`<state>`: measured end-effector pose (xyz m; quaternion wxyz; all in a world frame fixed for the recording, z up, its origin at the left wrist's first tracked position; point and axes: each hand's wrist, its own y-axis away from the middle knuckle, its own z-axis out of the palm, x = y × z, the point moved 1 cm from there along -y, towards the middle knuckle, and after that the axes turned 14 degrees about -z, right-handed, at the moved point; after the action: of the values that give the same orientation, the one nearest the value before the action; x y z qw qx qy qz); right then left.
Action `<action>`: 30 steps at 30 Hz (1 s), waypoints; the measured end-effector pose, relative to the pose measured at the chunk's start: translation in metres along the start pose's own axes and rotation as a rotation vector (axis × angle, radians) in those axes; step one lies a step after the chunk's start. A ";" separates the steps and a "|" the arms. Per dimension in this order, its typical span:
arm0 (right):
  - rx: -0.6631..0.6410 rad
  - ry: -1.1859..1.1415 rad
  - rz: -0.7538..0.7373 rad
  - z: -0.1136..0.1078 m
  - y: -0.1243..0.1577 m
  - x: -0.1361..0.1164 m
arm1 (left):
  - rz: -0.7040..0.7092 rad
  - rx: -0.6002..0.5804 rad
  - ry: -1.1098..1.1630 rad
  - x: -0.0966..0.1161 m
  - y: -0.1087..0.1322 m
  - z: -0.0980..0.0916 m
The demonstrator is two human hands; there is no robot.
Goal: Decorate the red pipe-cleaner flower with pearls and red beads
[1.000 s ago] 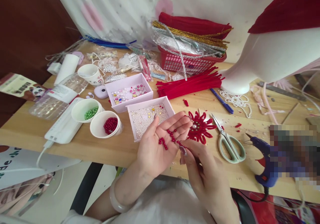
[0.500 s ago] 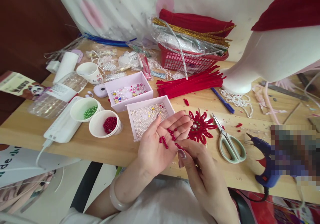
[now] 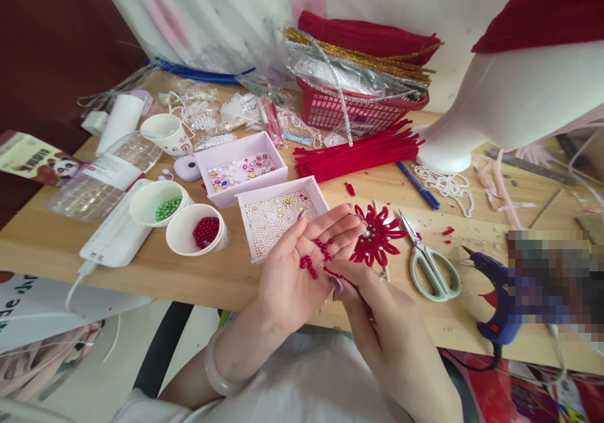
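Note:
My left hand [image 3: 297,272] is turned palm up and slightly cupped, holding several loose red beads [image 3: 309,265] in its palm. Over its fingers' base, my right hand [image 3: 377,303] pinches a short row of red beads [image 3: 336,274] between thumb and forefinger; what joins the row is too small to see. Just beyond the left fingertips lies a red fuzzy flower [image 3: 380,234] with pearls at its centre, partly covered by the hand. Left of the hands stands a paper cup [image 3: 174,237] with more red beads inside.
A pearl tray [image 3: 250,247] and a gem tray [image 3: 226,196] sit behind the left hand. Scissors [image 3: 431,272] and a blue glue gun [image 3: 495,297] lie to the right. Red stems [image 3: 358,152], a red basket [image 3: 363,111] and a white mannequin [image 3: 453,152] stand farther back.
My right hand has shifted slightly, and its pinched bead row now lies more level and nearer the loose beads. My left hand stays palm up; the whole view has moved a little.

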<state>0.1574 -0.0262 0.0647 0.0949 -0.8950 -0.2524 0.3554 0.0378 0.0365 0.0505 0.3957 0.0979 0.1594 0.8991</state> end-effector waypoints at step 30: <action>-0.159 0.120 0.025 -0.001 -0.007 0.000 | -0.029 0.066 -0.096 -0.007 -0.001 -0.005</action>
<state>0.1552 -0.0203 0.0682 0.0339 -0.9224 -0.2627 0.2811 0.0413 0.0310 0.0448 0.4127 0.1515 0.1710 0.8817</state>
